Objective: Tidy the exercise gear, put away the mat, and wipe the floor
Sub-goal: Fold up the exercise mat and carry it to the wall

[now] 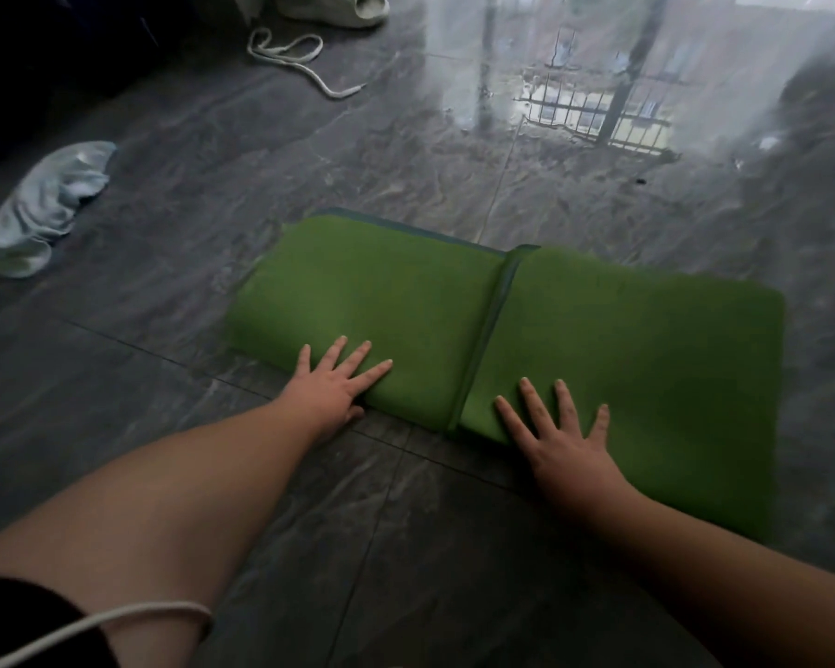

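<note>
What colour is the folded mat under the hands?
Green, with a teal edge; the mat shows in the head view.

The dark glossy floor (406, 151) lies open beyond the folded green mat (598, 330) and to its right, with bare tiles also between the two forearms. The mat itself fills the centre, both hands flat on its near edge. To the left, a crumpled pale cloth (44, 209) lies well apart; farther back a loose white cord (300, 60) and a pale shoe (343, 9) block the upper left.
</note>
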{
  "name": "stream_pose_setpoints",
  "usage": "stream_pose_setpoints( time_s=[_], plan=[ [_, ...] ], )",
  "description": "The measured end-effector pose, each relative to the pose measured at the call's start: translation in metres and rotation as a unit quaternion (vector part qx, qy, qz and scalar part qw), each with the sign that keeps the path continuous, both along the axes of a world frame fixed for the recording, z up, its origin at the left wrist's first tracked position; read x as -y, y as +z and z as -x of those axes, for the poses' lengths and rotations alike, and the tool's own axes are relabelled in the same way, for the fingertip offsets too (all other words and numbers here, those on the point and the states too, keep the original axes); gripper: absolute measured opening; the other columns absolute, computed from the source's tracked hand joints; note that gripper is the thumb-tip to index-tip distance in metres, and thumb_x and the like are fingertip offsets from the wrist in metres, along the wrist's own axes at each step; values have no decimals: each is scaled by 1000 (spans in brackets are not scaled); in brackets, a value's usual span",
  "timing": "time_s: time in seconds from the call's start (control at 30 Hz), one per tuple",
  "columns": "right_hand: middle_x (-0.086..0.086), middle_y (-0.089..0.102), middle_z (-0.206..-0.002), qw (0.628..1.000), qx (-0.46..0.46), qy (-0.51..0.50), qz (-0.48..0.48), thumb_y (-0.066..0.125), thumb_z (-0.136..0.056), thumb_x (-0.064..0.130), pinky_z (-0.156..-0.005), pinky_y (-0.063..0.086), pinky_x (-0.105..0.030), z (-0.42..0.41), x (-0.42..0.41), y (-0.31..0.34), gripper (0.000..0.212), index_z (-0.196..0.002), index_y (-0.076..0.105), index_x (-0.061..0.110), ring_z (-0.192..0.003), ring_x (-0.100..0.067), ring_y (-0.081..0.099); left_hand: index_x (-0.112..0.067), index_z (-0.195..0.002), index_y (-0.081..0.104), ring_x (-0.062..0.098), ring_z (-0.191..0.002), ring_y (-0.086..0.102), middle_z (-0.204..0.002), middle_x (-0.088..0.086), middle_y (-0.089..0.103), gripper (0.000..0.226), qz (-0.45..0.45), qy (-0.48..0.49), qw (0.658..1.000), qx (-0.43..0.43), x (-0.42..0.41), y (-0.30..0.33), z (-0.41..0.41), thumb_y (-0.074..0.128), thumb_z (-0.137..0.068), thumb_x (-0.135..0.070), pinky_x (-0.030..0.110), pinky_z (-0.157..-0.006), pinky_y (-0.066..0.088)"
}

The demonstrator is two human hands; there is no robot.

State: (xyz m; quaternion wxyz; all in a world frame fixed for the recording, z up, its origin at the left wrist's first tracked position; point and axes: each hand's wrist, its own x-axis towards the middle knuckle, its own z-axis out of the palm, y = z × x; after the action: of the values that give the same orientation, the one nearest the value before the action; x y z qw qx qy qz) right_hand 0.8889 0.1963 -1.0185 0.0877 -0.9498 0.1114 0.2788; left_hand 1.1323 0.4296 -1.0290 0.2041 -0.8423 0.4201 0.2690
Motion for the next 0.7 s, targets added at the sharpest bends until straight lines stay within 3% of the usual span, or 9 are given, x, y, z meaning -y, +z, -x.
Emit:
stream_pose_setpoints(
  time_s=[0.1,0.17,0.3,0.47,0.6,0.7],
  plan=[
    [-2,-38,-156,1000,13,-7,-9,54,-96,26,-102,0,-83,1,1,3,103,-142,-37,40,-143,-48,-26,-50,-146,-23,29,-152,-12,-166,-6,-15,77,17,-1,1000,19,0,3,0,40,-101,-48,69,-115,7],
    [-4,-33,-159,999,33,-13,-7,56,-95,23,-105,2,-81,3,4,10,105,-144,-35,41,-144,-49,-21,-47,-145,-28,30,-152,-15,-164,-5,-20,90,19,-1,999,28,1,7,4,48,-97,-49,70,-114,6],
    [-5,-20,-164,996,82,-30,-7,56,-92,19,-113,7,-71,11,24,34,104,-145,-31,41,-149,-43,-10,-47,-139,-37,33,-151,-15,-164,-4,-23,107,45,22,998,44,8,18,16,58,-91,-31,70,-115,7],
    [-2,-1,-166,980,174,-89,-47,62,-85,18,-117,19,-62,19,63,64,105,-152,-14,43,-152,-34,5,-38,-152,-16,33,-153,2,-167,0,-3,96,168,97,980,32,42,46,31,58,-92,-25,67,-115,17],
    [-1,13,-165,935,291,-143,-141,65,-76,6,-117,25,-59,32,89,80,113,-149,-5,54,-152,-27,11,-39,-155,18,32,-150,22,-163,8,23,77,358,178,916,-31,80,75,45,49,-89,-15,62,-116,23],
    [0,23,-162,876,395,-195,-197,63,-71,4,-119,28,-43,43,104,97,111,-149,5,58,-150,-16,19,-37,-150,33,31,-144,36,-155,15,40,76,502,203,837,-83,113,94,63,41,-78,-13,42,-120,24]
  ],
)
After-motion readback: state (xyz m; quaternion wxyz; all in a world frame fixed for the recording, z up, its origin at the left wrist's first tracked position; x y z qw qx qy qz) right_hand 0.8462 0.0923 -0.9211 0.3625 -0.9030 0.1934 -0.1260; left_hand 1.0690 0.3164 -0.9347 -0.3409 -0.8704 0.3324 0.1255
